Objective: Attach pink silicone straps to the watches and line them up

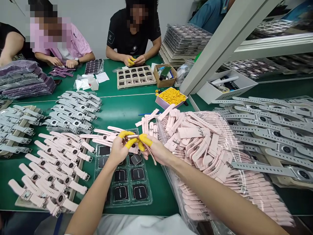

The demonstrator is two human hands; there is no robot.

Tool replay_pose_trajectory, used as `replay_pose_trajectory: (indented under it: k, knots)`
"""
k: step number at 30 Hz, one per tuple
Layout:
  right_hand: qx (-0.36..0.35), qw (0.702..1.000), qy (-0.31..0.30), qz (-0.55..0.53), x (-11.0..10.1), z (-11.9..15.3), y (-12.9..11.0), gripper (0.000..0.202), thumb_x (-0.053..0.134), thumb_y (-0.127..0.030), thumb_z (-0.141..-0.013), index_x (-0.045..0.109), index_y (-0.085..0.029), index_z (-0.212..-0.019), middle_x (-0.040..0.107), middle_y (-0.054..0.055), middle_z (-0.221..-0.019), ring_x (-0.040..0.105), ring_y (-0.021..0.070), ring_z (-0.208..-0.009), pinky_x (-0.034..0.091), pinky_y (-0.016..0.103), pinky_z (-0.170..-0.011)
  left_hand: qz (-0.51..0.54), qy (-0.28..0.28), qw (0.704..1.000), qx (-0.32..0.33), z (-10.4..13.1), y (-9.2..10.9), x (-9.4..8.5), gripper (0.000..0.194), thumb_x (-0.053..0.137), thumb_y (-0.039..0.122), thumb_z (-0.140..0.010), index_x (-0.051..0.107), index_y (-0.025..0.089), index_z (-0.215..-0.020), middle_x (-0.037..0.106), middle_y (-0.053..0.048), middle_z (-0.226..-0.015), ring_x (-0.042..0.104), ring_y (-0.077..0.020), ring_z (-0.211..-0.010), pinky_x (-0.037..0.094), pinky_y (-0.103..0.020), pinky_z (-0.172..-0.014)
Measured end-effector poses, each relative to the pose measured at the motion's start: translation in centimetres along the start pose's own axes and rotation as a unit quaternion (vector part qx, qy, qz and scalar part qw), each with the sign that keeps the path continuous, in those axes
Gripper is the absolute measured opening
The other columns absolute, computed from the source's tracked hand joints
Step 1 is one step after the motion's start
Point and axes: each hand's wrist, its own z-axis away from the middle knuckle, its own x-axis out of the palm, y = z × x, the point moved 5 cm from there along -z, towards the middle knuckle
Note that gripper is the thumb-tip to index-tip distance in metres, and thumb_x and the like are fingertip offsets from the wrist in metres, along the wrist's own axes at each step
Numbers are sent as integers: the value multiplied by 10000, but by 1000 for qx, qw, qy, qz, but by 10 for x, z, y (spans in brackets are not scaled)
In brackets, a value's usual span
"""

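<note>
Slow and gentle.
My left hand [119, 148] pinches a thin piece [133, 137], my right hand [156, 149] pinches a pink strap [152, 157]; I should keep both steady and straight.

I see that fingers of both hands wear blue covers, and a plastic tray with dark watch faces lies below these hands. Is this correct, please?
Not quite: the covers on the left hand and right hand are yellow, not blue, as the head view shows. The plastic tray with dark watch faces does lie below them.
</note>
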Motion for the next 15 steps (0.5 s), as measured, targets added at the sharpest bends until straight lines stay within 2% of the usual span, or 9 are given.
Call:
replay_pose_trajectory:
  k: [3, 6, 8, 9, 10, 12, 13, 15]
  knots:
    - [44, 997, -41, 47, 4, 4, 4, 505, 674, -698, -866, 562, -207, -905, 439, -87, -618, 292, 64, -438, 301, 200, -385, 91, 68, 993, -7, -5, -1, -12, 327, 781, 482, -879, 672, 200, -1005, 744, -91, -1087, 716, -212, -947, 587, -352, -865]
    - [99, 985, -97, 104, 5, 9, 11, 494, 614, -683, -909, 572, -193, -867, 408, -91, -576, 257, 60, -446, 255, 189, -400, 194, 206, 959, -36, -10, -7, -45, 393, 807, 501, -847, 581, 213, -990, 771, -68, -1047, 733, -171, -790, 612, -333, -771]
    - [83, 984, -71, 141, -1, 7, 10, 468, 643, -653, -899, 559, -197, -833, 451, -80, -569, 299, 66, -444, 276, 196, -405, 220, 286, 931, -50, -11, -11, -64, 422, 833, 469, -821, 541, 214, -986, 779, -64, -1054, 718, -137, -706, 614, -303, -724]
    - [55, 986, -40, 150, -6, 5, 7, 455, 669, -639, -885, 547, -204, -827, 493, -70, -584, 335, 70, -446, 300, 202, -411, 217, 294, 929, -63, -11, -12, -67, 424, 838, 450, -813, 545, 209, -1004, 780, -75, -1082, 713, -130, -686, 613, -294, -703]
    - [19, 988, -8, 152, -9, 3, 3, 448, 695, -628, -869, 531, -212, -827, 538, -61, -610, 374, 75, -451, 324, 208, -420, 206, 278, 935, -82, -12, -13, -65, 421, 834, 434, -815, 563, 202, -1038, 777, -92, -1117, 713, -132, -677, 612, -293, -681]
    - [-49, 989, 26, 134, -11, 1, -4, 448, 725, -617, -845, 511, -224, -844, 607, -48, -668, 436, 82, -465, 367, 219, -445, 166, 185, 961, -122, -12, -16, -45, 418, 797, 413, -843, 610, 187, -1140, 765, -124, -1181, 730, -160, -714, 619, -319, -679]
    - [-67, 990, 23, 121, -9, 0, -6, 442, 723, -613, -846, 512, -226, -856, 627, -45, -682, 455, 86, -469, 379, 224, -456, 139, 125, 974, -128, -12, -16, -31, 407, 767, 399, -866, 633, 182, -1183, 759, -130, -1199, 746, -185, -777, 627, -344, -719]
    - [-70, 993, 1, 97, -4, 0, -7, 416, 713, -593, -857, 517, -227, -867, 635, -44, -658, 467, 93, -457, 373, 228, -457, 71, 19, 993, -91, -9, -13, -5, 343, 697, 336, -904, 679, 189, -1213, 749, -124, -1226, 749, -231, -966, 617, -402, -876]
